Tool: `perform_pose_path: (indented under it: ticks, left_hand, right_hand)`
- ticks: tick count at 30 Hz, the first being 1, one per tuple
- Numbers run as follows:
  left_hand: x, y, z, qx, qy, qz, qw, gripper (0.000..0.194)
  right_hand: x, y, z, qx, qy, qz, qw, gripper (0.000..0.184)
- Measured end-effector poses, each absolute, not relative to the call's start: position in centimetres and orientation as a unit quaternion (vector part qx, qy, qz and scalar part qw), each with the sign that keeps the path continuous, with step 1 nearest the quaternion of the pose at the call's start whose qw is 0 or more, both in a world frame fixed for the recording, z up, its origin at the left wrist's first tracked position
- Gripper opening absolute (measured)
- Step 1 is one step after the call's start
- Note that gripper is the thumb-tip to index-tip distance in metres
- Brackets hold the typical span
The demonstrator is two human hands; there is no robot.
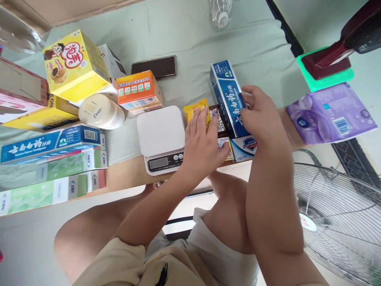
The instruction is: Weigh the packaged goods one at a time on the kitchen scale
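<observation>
- Blue card makes up the toothpaste box (pixel 229 93), which lies in the head view just right of centre, on the pale green cloth (pixel 184 31), with its long axis running away from the person and leaning leftward at the far end.
- Right hand (pixel 260 111): beside the long right side of the toothpaste box, fingers bent and thumb near the closer end. Whether it pinches the box or only rests against it, I cannot tell.
- Left hand (pixel 198 149): palm down, fingers nearly straight and a little apart, thumb out to the side; it lies over the yellow packet (pixel 190 110). Nothing appears pinched, though the undersides of the fingers are hidden.
- Of the two, the right hand is nearer the toothpaste box; from the left hand, that box lies to the right and farther out, with the dark packet (pixel 222 124) in between.
- At the near end of the toothpaste box sits the white and blue soap box (pixel 245 145); whether one rests on the other is unclear.
- Just left of the left hand stands the white scale (pixel 160 131). Past it are the orange box (pixel 135 93) and, farther back, the dark phone (pixel 154 66).
</observation>
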State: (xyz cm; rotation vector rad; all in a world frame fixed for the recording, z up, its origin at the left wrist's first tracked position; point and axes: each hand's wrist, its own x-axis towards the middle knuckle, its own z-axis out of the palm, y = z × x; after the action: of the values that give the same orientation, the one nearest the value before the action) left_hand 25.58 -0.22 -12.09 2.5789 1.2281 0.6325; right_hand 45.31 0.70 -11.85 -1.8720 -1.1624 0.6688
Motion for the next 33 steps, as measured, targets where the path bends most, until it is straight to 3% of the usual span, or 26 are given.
perform_pose_path:
  ticks: [9, 14, 21, 33]
  left_hand:
    - [26.0, -0.9, -10.8, 0.869, 0.442, 0.191, 0.112, 0.071]
    - [26.3, -2.8, -9.2, 0.913, 0.362, 0.149, 0.114, 0.082]
    - [26.8, -2.9, -9.3, 0.928, 0.330, 0.097, 0.145, 0.053]
    - [26.8, -2.4, -9.7, 0.936, 0.313, 0.079, 0.137, 0.062]
  right_hand:
    - [44.1, 0.8, -9.8, -0.784, -0.358, 0.296, 0.412, 0.067]
    - [44.2, 0.9, -9.9, -0.796, -0.329, 0.290, 0.417, 0.063]
    - [45.4, 1.0, -11.8, -0.779, -0.386, 0.263, 0.419, 0.052]
    - [43.3, 0.7, -9.1, -0.782, -0.346, 0.290, 0.429, 0.043]
